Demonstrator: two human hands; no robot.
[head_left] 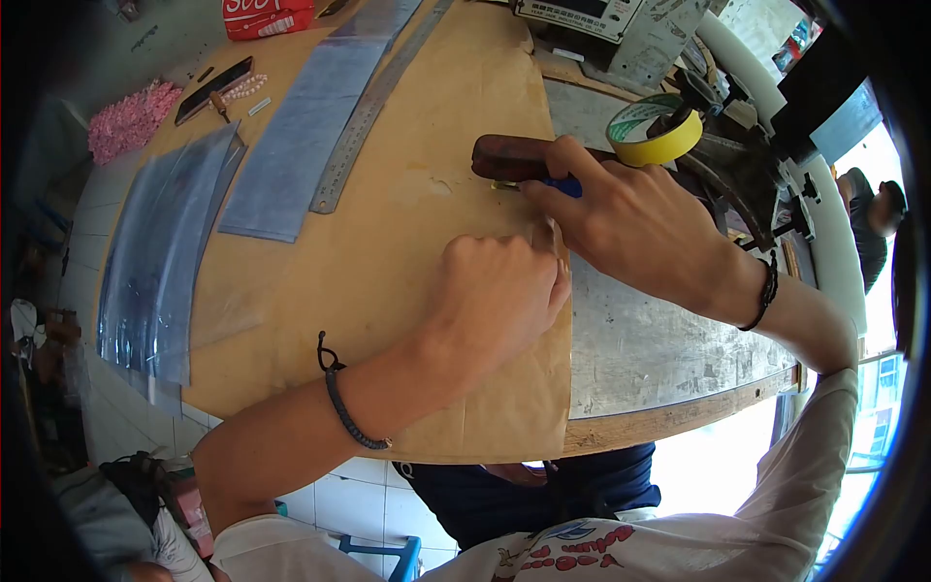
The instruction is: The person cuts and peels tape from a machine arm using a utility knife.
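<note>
Near the middle of the brown-covered table, my left hand (499, 291) is closed, knuckles up, with a small thin piece showing at its fingertips; what it grips is mostly hidden. My right hand (630, 218) is just to the right and above, its thumb and forefinger bent together by a small blue object (565, 186), whose hold I cannot make out fully. Just beyond those fingers lies a dark reddish-brown handle (509, 157). A small yellowish item (503, 185) shows beneath it.
Clear plastic sheets (150, 262), a bluish strip (291, 145) and a steel ruler (364, 131) lie left. A phone (213, 90) is farther left. Yellow tape (669, 144) and a metal machine (630, 39) stand right. Another person (866, 218) is at far right.
</note>
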